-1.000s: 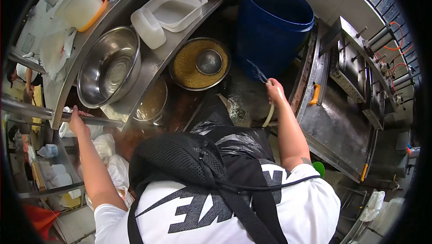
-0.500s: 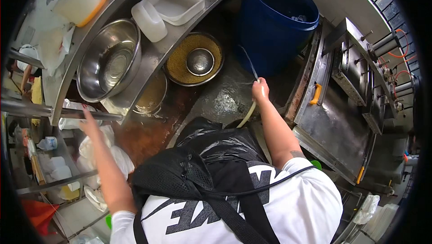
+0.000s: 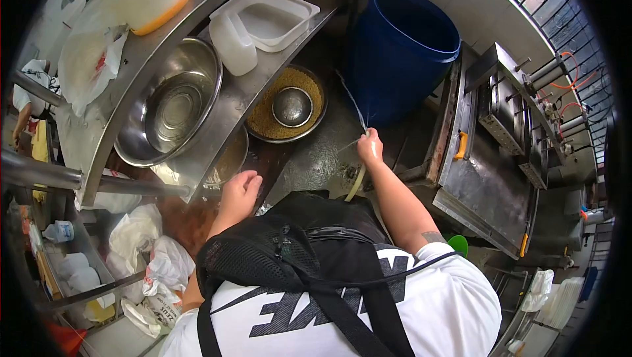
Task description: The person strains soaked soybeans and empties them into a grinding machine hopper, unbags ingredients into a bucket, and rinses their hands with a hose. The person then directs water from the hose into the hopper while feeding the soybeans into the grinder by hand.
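My right hand (image 3: 370, 147) is closed around the end of a pale hose (image 3: 356, 182). A thin stream of water shoots forward from it toward the foot of a large blue barrel (image 3: 395, 60). The wet floor (image 3: 320, 159) glistens below. In front of my torso, my left hand (image 3: 238, 195) hangs with its fingers loosely bent and nothing in it. Nearest to that hand are the metal counter's edge and a partly hidden pot (image 3: 227, 159) underneath. Beyond stands a wide basin of yellowish grains (image 3: 266, 103), with a small metal bowl (image 3: 292, 107) resting in it.
The metal counter (image 3: 217, 116) on the left bears a large steel bowl (image 3: 178, 110), a white jug (image 3: 237, 51) and a white tub (image 3: 299, 18). Flat metal press equipment (image 3: 487, 192) stands along the right. White bags (image 3: 168, 265) lie at lower left. A person's arm (image 3: 23, 120) shows far left.
My left hand has come from the counter's left end in toward my body. My right hand has shifted slightly left and down, its hose still spraying. The view has tilted a little.
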The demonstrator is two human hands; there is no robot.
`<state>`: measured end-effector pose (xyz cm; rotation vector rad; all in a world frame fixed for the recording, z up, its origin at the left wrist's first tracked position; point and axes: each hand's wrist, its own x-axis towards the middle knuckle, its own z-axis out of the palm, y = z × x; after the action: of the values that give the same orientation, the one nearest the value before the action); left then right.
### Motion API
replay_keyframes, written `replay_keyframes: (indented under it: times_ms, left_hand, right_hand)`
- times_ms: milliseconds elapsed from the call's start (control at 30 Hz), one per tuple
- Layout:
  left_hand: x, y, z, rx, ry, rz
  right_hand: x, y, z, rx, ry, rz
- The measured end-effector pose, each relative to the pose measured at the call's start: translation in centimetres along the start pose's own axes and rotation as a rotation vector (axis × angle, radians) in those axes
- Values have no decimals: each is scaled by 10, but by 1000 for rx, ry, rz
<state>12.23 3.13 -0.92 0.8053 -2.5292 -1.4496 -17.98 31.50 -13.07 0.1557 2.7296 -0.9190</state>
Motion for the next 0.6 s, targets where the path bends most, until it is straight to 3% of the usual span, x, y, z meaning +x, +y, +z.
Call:
replay_keyframes:
  times_ms: [133, 600]
  left_hand:
    - [33, 4, -19, 103, 53, 130]
    - [79, 14, -1, 42, -200, 416]
  right_hand:
    - [-26, -12, -6, 13, 23, 52]
    - [-76, -16, 19, 8, 89, 21]
